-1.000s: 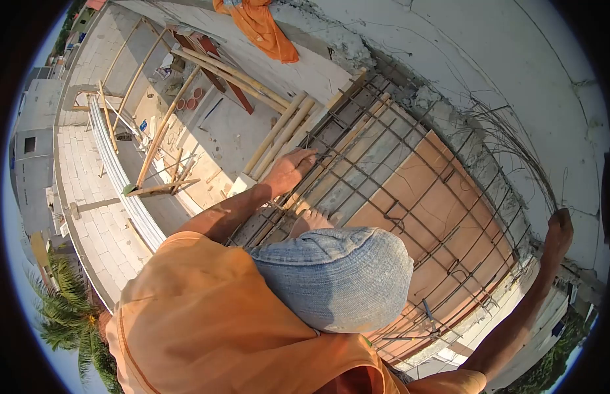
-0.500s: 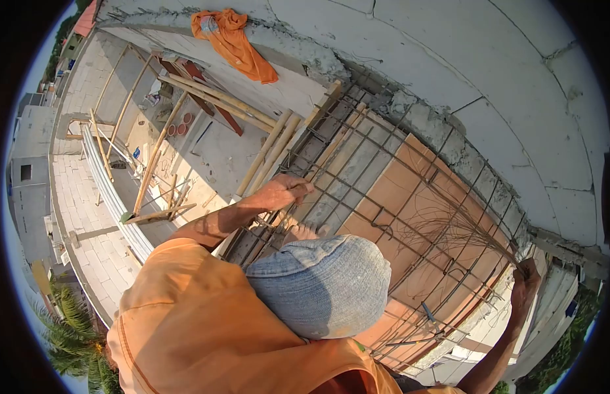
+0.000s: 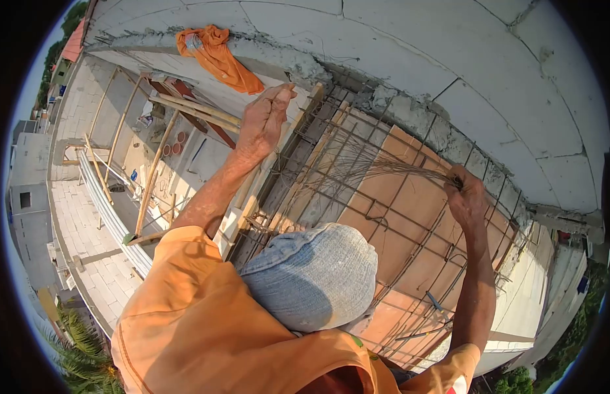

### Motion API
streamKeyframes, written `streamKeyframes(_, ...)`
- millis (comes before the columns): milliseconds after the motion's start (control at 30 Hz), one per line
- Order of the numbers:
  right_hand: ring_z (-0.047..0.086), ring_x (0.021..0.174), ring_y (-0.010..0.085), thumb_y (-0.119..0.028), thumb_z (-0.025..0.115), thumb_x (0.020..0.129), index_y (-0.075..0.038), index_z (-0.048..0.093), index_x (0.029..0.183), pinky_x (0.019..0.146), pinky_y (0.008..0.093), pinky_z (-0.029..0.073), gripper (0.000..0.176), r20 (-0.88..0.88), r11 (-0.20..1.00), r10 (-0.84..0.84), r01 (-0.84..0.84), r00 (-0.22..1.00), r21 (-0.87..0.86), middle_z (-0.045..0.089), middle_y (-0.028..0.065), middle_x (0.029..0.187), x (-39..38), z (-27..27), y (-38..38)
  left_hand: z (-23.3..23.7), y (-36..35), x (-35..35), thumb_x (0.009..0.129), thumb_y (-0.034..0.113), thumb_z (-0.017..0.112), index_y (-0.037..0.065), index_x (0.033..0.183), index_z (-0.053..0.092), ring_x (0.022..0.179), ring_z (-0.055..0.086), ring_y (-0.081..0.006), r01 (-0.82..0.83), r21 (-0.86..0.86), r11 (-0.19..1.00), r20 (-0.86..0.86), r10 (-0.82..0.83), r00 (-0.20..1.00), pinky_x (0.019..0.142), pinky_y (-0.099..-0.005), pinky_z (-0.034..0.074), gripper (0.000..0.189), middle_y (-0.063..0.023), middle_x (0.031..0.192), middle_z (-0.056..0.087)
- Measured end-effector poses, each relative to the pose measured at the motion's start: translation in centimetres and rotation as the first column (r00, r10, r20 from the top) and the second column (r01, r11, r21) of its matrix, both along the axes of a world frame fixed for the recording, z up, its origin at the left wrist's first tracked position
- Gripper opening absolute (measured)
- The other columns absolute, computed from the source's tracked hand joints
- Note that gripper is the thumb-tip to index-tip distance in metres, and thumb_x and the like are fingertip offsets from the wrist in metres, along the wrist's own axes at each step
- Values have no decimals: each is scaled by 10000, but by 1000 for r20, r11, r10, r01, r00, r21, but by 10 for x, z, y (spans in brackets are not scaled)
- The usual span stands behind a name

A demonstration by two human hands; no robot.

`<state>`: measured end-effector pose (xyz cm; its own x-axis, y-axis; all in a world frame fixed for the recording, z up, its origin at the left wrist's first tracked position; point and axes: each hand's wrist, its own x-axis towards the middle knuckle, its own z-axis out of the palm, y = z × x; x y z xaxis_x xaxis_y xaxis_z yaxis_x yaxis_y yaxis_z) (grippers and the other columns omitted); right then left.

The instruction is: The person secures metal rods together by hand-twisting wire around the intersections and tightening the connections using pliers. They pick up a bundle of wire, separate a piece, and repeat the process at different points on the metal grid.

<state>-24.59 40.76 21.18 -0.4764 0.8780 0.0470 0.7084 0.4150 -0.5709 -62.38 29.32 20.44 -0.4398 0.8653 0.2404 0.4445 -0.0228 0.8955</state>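
My right hand [image 3: 465,190] is closed around one end of a bundle of thin tie wire [image 3: 390,167]. The loose wire ends fan out leftward above the rebar grid [image 3: 378,218]. My left hand [image 3: 266,119] is raised beyond the grid's left edge, with its fingers pinched together. Whatever it may hold is too small to make out. Under the bars lie reddish-brown boards [image 3: 367,197]. A hand tool with a bluish handle [image 3: 434,302] rests on the grid, below my right hand.
Rounded blue denim [image 3: 311,279] fills the near middle. A rough concrete edge [image 3: 410,118] and block wall [image 3: 488,59] border the far side. An orange cloth [image 3: 219,59] hangs over the wall. To the left is a drop to a lower level with wooden poles [image 3: 154,174].
My right hand has moved up and left, bringing the tie wire across the grid. My left hand has lifted off the bars at the grid's left edge and risen.
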Motion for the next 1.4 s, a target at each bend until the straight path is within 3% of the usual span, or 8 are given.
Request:
streamKeyframes(133,474,570,270,34,641,709,-7,556,767,570,325,423,111,-109,978,147,-128,983,162,519,132,669,-26,30,13,14,39,-16,995,446,442,-46,1188,596,1061,600,-253,238,97,967,-600,-134,788,979,-377,427,550,-176,1197,625)
streamKeyframes(267,441,573,180,58,640,687,-1,526,759,561,271,384,147,-200,960,139,-83,970,268,469,89,652,-15,67,20,11,50,-5,984,465,455,-44,1182,603,1173,565,-243,443,-172,880,-674,-433,598,1050,-356,384,566,-175,1215,620)
streamKeyframes(333,426,579,161,69,620,699,0,511,756,562,261,371,141,-213,962,120,-61,970,268,459,78,653,3,66,23,-15,41,2,996,425,449,-21,1211,596,1205,544,-250,735,-508,449,490,-551,675,1066,-361,375,516,-171,1225,616)
streamKeyframes(467,385,600,113,87,548,744,-5,478,740,556,249,340,115,-162,971,-6,44,987,235,424,48,651,24,42,6,-42,-25,56,998,442,436,-38,1192,611,1050,604,-201,738,-396,546,824,-143,548,974,-302,429,546,-116,1197,638)
streamKeyframes(600,355,604,101,73,522,781,-8,482,742,545,252,321,98,-127,978,-58,82,990,190,396,44,648,31,18,4,-50,-52,65,1006,428,425,-35,1051,667,827,579,-151,738,-225,637,863,-221,454,828,-298,453,524,-61,972,670)
streamKeyframes(700,338,608,96,55,531,791,-4,490,743,539,254,305,86,-239,981,-66,107,969,159,373,37,643,14,0,11,-17,-58,51,1005,373,436,-10,772,686,629,424,-108,521,-433,735,596,-200,778,628,-290,372,513,-47,678,555)
streamKeyframes(1100,498,583,245,-22,598,782,-29,562,804,587,330,444,42,-365,963,82,21,927,270,551,124,677,-153,-10,14,47,-54,-121,985,362,455,42,694,600,550,348,-88,94,-437,895,-42,-125,991,521,-273,294,456,23,580,440)
streamKeyframes(1400,669,721,317,-112,679,727,-65,608,867,618,421,533,163,45,940,151,-158,987,301,645,143,791,-196,-57,-14,-88,-66,-197,958,326,464,0,858,635,611,553,-242,-26,-421,907,-319,-121,940,612,-352,444,382,-125,661,588)
